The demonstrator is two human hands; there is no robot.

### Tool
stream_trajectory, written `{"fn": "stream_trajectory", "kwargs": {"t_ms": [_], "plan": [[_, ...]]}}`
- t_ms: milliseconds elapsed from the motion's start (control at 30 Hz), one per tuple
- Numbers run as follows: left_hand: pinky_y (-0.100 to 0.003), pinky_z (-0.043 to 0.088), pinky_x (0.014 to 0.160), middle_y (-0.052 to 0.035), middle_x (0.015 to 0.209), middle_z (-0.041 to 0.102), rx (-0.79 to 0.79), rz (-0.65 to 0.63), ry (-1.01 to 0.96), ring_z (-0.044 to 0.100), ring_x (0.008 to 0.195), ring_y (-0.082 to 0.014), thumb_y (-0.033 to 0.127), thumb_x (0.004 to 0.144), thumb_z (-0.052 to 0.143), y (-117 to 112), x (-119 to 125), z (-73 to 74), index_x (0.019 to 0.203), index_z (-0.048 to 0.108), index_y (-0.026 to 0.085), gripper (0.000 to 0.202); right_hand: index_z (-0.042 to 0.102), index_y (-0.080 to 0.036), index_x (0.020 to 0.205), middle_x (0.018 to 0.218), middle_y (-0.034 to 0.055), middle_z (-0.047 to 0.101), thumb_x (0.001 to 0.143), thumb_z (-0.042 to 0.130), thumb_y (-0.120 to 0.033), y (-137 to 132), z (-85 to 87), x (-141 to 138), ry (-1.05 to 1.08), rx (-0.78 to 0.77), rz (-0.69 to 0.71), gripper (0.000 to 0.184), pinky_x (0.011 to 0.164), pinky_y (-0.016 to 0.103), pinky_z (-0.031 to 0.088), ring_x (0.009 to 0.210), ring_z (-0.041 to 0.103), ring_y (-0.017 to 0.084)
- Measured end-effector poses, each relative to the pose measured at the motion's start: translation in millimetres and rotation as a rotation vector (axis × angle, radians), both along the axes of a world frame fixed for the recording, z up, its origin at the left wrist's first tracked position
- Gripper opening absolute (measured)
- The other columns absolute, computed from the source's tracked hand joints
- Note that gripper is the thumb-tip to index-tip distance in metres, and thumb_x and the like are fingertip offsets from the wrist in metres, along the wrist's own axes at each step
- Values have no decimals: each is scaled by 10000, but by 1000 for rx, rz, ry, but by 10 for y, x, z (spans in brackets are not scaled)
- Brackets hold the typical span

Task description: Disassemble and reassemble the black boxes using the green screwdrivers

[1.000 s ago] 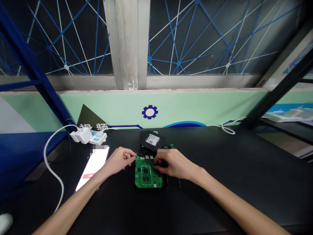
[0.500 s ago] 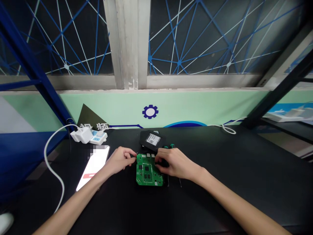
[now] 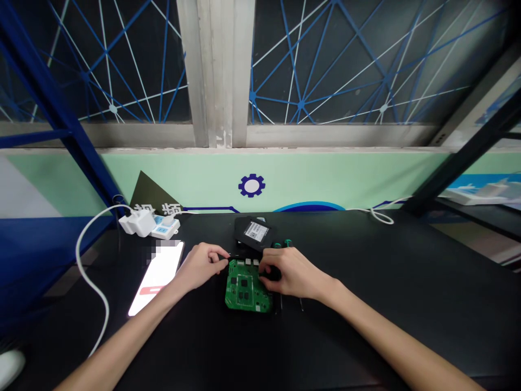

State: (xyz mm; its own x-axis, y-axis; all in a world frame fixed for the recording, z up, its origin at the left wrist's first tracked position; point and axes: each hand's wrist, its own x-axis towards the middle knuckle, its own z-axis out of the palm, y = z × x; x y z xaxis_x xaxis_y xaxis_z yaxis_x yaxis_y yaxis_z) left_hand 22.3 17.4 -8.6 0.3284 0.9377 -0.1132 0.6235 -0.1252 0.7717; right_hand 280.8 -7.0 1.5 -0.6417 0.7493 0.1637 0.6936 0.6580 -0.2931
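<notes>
A green circuit board (image 3: 248, 296) lies face up in a shallow black casing, whose dark back rim (image 3: 240, 257) shows behind the board's white connectors. My left hand (image 3: 203, 265) pinches the casing's back left corner, thumb and forefinger together. On the other side my right hand (image 3: 287, 271) is curled, its fingertips closed at the board's right edge and covering that corner. Just behind lies a black cover (image 3: 254, 232) with a white label. Two screwdrivers with green-and-black handles (image 3: 288, 244) lie partly under my right hand, their thin shafts pointing toward me.
A phone (image 3: 158, 277) with a bright screen lies left of my left hand. Behind it sits a white power strip (image 3: 165, 227) with a plugged-in adapter (image 3: 139, 222). A white cable (image 3: 83, 266) loops down the left side. The wall and windows bound the black table's back.
The circuit board has dropped slightly and settled lower toward me, so the casing's back rim now shows behind it. Both hands keep nearly the same place. The view has shifted slightly.
</notes>
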Motion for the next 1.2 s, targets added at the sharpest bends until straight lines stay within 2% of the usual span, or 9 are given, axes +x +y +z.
{"fn": "stream_trajectory", "kwargs": {"t_ms": [233,367,467,533,633,733,967,1200], "plan": [[-262,397,556,31,561,615,32,-11,3,561,533,-167,463,786,580,-9,-1,-28,952,740,182,364,683,-207,845,820,8,663,815,666,-211,-4,0,9,67,21,-23,35,612,254,378,678,594,141],[-263,402,562,27,578,632,47,-19,27,578,541,-173,456,803,565,-17,8,-17,963,736,192,353,658,-209,904,832,33,662,860,642,-247,38,-24,31,183,194,-140,60,645,289,415,767,592,192],[-263,398,562,27,577,629,74,-18,65,588,542,-176,448,822,546,-22,18,-3,955,741,203,340,635,-199,1023,950,80,681,885,618,-280,90,-49,36,237,346,-247,160,737,357,450,857,577,240],[-260,386,555,30,566,617,111,-10,103,590,545,-178,440,837,533,-22,22,-5,939,743,213,326,609,-194,1127,1069,106,677,883,627,-316,135,-70,29,228,388,-293,273,807,406,453,943,577,271],[-256,370,540,33,561,606,162,8,156,585,536,-177,429,853,519,-21,25,-25,919,743,226,309,564,-194,1250,1230,133,638,855,663,-420,211,-108,7,186,390,-352,467,883,459,438,1091,549,323],[-254,373,540,29,575,617,184,7,168,597,549,-179,414,862,518,-22,26,-51,913,741,230,294,558,-191,1284,1241,156,632,819,675,-523,268,-145,-21,144,377,-402,583,905,497,420,1111,532,356],[-252,381,540,29,582,626,200,-8,177,599,548,-178,407,878,507,-23,24,-84,903,730,237,282,517,-183,1359,1262,166,621,804,650,-614,331,-204,-49,102,336,-432,715,921,506,414,1120,524,364],[-252,387,552,32,566,616,213,-3,200,604,544,-177,363,867,506,-16,50,-74,860,716,235,246,524,-211,1356,1258,150,637,781,670,-631,403,-221,-38,125,279,-431,727,906,498,427,1102,530,364]]}}
